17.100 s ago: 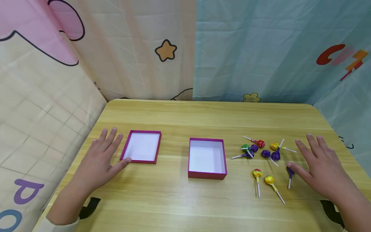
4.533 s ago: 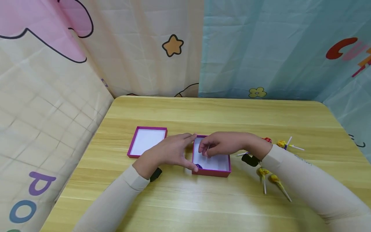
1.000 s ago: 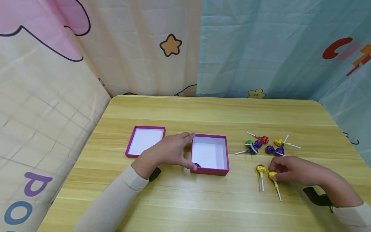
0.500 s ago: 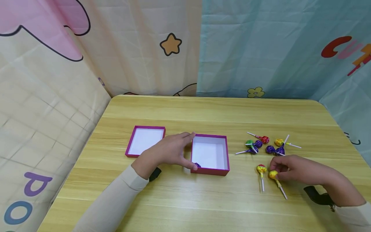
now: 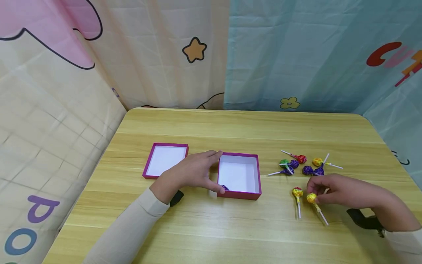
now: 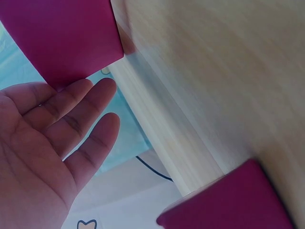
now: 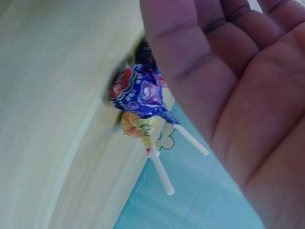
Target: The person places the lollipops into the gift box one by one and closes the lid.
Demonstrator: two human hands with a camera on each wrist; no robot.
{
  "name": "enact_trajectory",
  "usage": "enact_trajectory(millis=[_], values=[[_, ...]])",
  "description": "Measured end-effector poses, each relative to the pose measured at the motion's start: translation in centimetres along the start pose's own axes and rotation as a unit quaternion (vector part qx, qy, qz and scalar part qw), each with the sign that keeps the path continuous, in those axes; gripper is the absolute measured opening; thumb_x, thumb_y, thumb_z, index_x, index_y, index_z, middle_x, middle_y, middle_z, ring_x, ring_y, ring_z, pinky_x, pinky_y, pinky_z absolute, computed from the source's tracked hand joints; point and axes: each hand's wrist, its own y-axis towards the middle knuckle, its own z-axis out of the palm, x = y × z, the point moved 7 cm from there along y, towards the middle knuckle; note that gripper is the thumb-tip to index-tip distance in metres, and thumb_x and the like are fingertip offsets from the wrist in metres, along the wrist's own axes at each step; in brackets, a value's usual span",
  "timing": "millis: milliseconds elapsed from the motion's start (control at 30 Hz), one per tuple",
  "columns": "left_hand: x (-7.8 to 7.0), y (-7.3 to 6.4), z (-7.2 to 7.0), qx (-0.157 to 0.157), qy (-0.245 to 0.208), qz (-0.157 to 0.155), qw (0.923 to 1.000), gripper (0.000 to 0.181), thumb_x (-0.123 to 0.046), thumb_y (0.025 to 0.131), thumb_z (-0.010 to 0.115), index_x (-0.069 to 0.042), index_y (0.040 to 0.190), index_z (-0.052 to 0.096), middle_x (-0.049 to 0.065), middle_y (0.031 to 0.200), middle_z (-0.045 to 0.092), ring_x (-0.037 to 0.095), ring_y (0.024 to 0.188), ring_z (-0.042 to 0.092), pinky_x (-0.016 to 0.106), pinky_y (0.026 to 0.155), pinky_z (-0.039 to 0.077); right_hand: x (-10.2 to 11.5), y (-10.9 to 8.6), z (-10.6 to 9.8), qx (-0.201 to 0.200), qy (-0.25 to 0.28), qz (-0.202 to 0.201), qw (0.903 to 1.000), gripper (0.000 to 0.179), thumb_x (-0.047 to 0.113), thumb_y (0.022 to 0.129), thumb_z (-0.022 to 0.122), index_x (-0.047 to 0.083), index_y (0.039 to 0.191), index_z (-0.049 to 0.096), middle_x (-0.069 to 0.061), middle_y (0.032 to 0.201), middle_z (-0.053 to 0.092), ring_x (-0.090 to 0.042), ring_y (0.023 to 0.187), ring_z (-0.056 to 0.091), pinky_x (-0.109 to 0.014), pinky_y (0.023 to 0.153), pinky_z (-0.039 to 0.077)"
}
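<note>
A magenta box (image 5: 239,195) with a white inside stands open-topped at mid table. One purple lollipop (image 5: 225,187) shows in its near left corner, partly hidden. My left hand (image 5: 194,170) rests against the box's left side, thumb at the near corner and fingertips at the far corner. The left wrist view shows the box (image 6: 71,38) touched by those nearly straight fingers. On the right, my right hand (image 5: 343,190) pinches the head of a yellow lollipop (image 5: 311,198) between thumb and curled fingers. Another yellow lollipop (image 5: 298,192) lies just left of it.
A shallow magenta lid (image 5: 165,160) lies inside up, left of the box. Behind my right hand are several lollipops: red (image 5: 301,159), green (image 5: 283,163), purple (image 5: 318,171) and yellow (image 5: 317,161). Printed curtains (image 5: 263,55) stand behind the table's far edge.
Since the earliest frame, my left hand moved from the lid to the box, and a purple lollipop appeared inside. Over the last second, the pinched yellow lollipop's stick swung right.
</note>
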Motion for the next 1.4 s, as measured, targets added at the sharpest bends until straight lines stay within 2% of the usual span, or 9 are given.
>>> enact_trajectory(millis=[233,433,700,900,1200,1400], values=[[0.0,0.0,0.0,-0.002,0.001,0.001,1.0000,0.122,-0.086,0.067,0.064,-0.010,0.157,0.030,0.007,0.155,0.039,0.024,0.137,0.043,0.038,0.109,0.040,1.5,0.5,-0.6,0.007,-0.023,-0.027,0.9993,0.008,0.016,0.099,0.062,0.022,0.103,0.057,0.010,0.088,0.055,-0.009,0.074,0.053,-0.027,0.056,0.043],[-0.1,0.0,-0.1,-0.002,-0.002,0.002,1.0000,0.122,-0.084,0.067,0.065,-0.009,0.157,0.030,0.007,0.155,0.039,0.023,0.136,0.044,0.038,0.109,0.039,2.7,1.3,-1.2,0.012,-0.037,-0.050,0.9980,0.013,0.011,0.098,0.063,0.023,0.098,0.057,0.012,0.085,0.055,-0.009,0.073,0.054,-0.027,0.057,0.045],[0.0,0.0,-0.1,0.001,-0.008,0.000,1.0000,0.122,-0.084,0.067,0.065,-0.010,0.157,0.029,0.008,0.155,0.039,0.024,0.137,0.043,0.038,0.109,0.039,4.1,2.3,-2.2,0.026,-0.064,-0.030,0.9972,0.009,0.017,0.099,0.064,0.024,0.100,0.058,0.011,0.087,0.058,-0.008,0.076,0.056,-0.026,0.061,0.047],[-0.1,0.0,-0.1,-0.001,-0.011,0.004,0.9999,0.121,-0.084,0.068,0.065,-0.009,0.157,0.030,0.008,0.155,0.039,0.024,0.137,0.043,0.039,0.109,0.039,5.4,3.3,-2.7,0.046,-0.066,-0.019,0.9966,0.008,0.020,0.098,0.065,0.024,0.100,0.059,0.011,0.080,0.054,-0.007,0.070,0.052,-0.027,0.059,0.046],[-0.1,0.0,-0.2,0.000,0.000,0.007,1.0000,0.121,-0.084,0.068,0.064,-0.008,0.156,0.031,0.008,0.156,0.039,0.024,0.139,0.041,0.038,0.111,0.037,6.8,4.7,-2.5,0.063,-0.067,-0.030,0.9953,0.015,0.010,0.097,0.064,0.024,0.098,0.059,0.011,0.080,0.052,-0.003,0.069,0.049,-0.026,0.061,0.047],[-0.1,0.0,-0.2,-0.002,0.006,0.006,1.0000,0.121,-0.084,0.068,0.064,-0.008,0.156,0.030,0.007,0.155,0.039,0.023,0.139,0.041,0.037,0.111,0.037,7.2,5.4,-2.6,0.062,-0.077,-0.030,0.9947,0.020,0.005,0.096,0.063,0.025,0.098,0.058,0.011,0.078,0.050,-0.004,0.068,0.048,-0.026,0.060,0.047]])
